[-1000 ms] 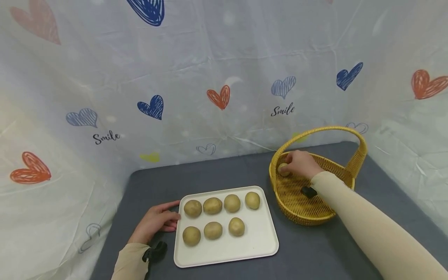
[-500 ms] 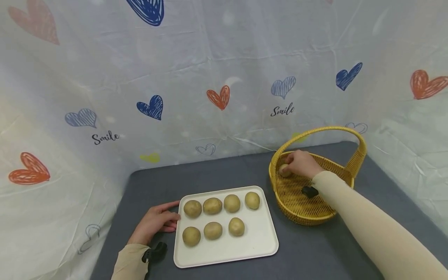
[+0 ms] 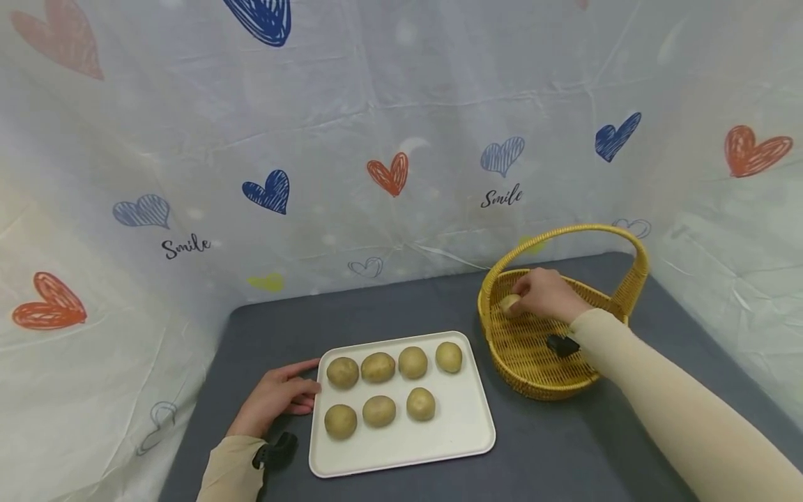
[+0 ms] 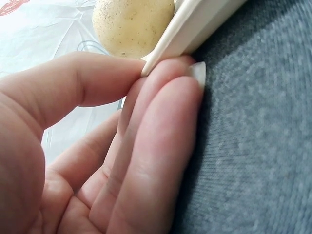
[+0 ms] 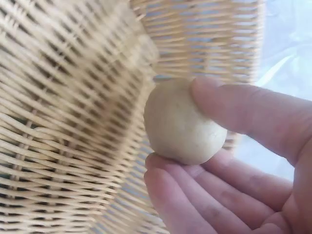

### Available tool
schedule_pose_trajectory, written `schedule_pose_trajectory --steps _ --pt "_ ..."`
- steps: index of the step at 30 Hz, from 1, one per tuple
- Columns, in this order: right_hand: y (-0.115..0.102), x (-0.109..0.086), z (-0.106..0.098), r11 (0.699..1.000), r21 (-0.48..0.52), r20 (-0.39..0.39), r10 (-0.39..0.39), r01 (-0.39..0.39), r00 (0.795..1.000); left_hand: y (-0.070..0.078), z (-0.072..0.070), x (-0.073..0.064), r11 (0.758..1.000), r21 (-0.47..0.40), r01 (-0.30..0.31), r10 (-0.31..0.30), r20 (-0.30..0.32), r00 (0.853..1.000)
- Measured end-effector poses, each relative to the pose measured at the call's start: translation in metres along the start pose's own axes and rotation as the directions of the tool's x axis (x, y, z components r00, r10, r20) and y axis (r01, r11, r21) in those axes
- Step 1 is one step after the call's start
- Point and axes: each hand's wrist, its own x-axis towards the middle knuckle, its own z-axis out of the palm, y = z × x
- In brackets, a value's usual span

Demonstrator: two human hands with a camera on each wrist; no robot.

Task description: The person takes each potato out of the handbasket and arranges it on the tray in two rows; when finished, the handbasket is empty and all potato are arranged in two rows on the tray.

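Inside the yellow wicker basket (image 3: 539, 359), my right hand (image 3: 548, 294) holds a potato (image 5: 183, 122) between thumb and fingers; in the head view the hand covers part of that potato. On the left, my left hand (image 3: 279, 399) pinches the edge of a white tray (image 3: 452, 436), thumb on top of the rim and fingertips under it, as the left wrist view shows. Two rows of several potatoes (image 3: 379, 411) lie on the tray, and one of these potatoes (image 4: 134, 24) appears beyond the rim in the left wrist view.
The basket's tall arched handle (image 3: 564, 230) rises over my right hand. A dark grey cloth (image 3: 376, 310) covers the table. White curtains (image 3: 326, 125) printed with hearts hang behind and at both sides.
My right hand has drawn slightly toward the right inside the basket with the potato in its grip. The left hand keeps its place at the tray; the head view has shifted a little.
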Motion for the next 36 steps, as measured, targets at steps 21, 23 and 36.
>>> schedule_pose_trajectory --steps 21,23,36 --pt "-0.04 -0.103 0.024 0.96 0.253 -0.185 -0.076 0.122 0.98 0.003 -0.008 -0.001 1.0 0.0 -0.011 0.011 -0.011 1.0" --pt "-0.043 -0.107 0.033 0.945 0.297 -0.193 -0.083 0.138 0.978 0.003 -0.009 -0.001 1.0 0.0 -0.014 0.014 -0.012 1.0" --pt "-0.064 -0.118 0.091 0.883 0.433 -0.14 -0.134 0.182 0.981 -0.005 -0.004 0.0 0.999 -0.007 -0.037 0.037 0.001 0.999"
